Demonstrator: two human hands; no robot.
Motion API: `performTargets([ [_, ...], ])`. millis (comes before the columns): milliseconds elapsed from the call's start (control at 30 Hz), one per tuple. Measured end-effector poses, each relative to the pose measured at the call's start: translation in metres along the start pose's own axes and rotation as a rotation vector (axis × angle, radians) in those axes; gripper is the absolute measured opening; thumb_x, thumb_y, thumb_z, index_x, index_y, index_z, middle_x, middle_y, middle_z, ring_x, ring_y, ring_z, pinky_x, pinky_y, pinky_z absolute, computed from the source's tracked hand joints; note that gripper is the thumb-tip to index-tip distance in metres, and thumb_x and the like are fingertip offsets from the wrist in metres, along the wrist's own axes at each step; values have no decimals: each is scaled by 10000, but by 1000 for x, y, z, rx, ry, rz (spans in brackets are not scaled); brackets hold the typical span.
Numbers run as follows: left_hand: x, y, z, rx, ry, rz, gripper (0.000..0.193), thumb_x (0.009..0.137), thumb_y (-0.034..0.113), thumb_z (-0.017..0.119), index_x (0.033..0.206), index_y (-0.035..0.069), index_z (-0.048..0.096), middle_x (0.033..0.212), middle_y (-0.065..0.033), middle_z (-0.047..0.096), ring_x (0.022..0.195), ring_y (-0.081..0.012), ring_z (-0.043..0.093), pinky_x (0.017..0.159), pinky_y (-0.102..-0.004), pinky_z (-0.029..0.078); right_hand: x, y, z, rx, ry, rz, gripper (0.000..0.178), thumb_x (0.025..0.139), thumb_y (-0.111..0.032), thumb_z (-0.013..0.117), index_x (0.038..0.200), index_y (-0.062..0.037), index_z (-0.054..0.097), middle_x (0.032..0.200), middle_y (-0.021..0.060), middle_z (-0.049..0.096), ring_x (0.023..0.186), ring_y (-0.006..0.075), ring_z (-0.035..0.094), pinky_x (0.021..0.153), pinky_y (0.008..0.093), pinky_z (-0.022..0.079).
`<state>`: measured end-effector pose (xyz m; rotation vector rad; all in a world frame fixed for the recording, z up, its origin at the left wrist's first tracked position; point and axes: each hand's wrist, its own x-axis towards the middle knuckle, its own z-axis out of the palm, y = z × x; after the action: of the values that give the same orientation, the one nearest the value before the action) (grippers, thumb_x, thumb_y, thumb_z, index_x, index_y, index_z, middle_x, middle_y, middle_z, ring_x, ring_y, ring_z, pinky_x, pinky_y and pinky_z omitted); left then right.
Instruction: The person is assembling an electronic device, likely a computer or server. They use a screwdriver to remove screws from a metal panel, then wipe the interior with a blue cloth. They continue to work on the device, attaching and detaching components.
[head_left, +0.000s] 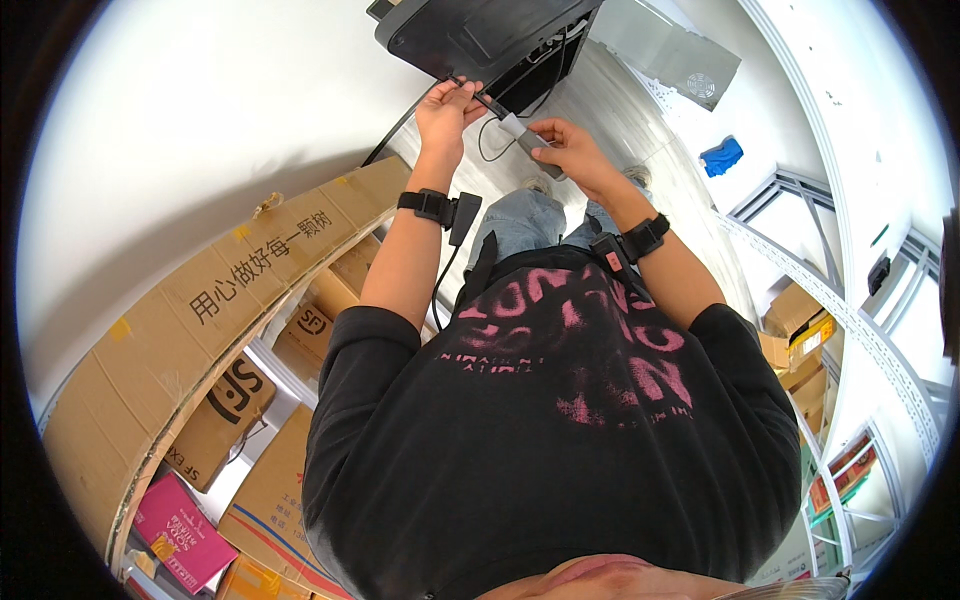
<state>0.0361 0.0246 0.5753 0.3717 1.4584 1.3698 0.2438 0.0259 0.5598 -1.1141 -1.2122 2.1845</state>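
Observation:
My right hand (572,155) grips a stick-shaped grey tool (538,150), which looks like a screwdriver with a pale collar and a thin dark shaft. The shaft points up and left, toward my left hand (450,112). My left fingers are closed in a pinch around the shaft's far end, against the lower edge of a black panelled case (470,42). What lies between those fingertips is too small to make out. Beside the panel, the case's dark inside shows, with cables. A thin black cable (483,140) loops down below the shaft, between my hands.
At the left, a shelf holds cardboard boxes (215,425) and a pink box (185,530), behind a long cardboard strip (230,270). A grey vented metal panel (665,50) lies to the right of the case. A blue item (721,156) and white metal racks (800,265) are further right.

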Motion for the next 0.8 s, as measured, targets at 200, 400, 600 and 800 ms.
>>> performTargets([
  [200, 2, -3, -1, 1, -10, 2, 152, 870, 64, 601, 993, 22, 523, 955, -148, 652, 785, -232, 671, 652, -276, 567, -2, 1, -2, 1, 8, 6, 389, 801, -45, 631, 1176, -12, 532, 1042, 41, 568, 900, 112, 528, 789, 235, 423],
  [400, 0, 0, 1, 13, 8, 0, 160, 869, 74, 607, 995, 23, 523, 957, -146, 651, 794, -229, 668, 670, -275, 560, -3, -4, 1, -5, 9, 13, 385, 807, -48, 624, 1179, -13, 531, 1046, 42, 568, 913, 114, 520, 792, 235, 421],
  [600, 2, -2, 0, 16, 5, -2, 168, 874, 82, 603, 1006, 22, 519, 960, -142, 651, 797, -224, 667, 677, -273, 557, -1, -3, 0, 2, 7, 9, 382, 808, -32, 620, 1179, -12, 530, 1044, 41, 563, 911, 114, 521, 791, 233, 422],
  [800, 1, -1, 0, 10, 5, -14, 167, 876, 79, 598, 1008, 17, 516, 970, -147, 649, 800, -225, 668, 665, -265, 560, -2, -3, 0, -29, 13, -11, 382, 803, -23, 623, 1173, -20, 530, 1043, 34, 560, 902, 109, 524, 778, 230, 426],
])
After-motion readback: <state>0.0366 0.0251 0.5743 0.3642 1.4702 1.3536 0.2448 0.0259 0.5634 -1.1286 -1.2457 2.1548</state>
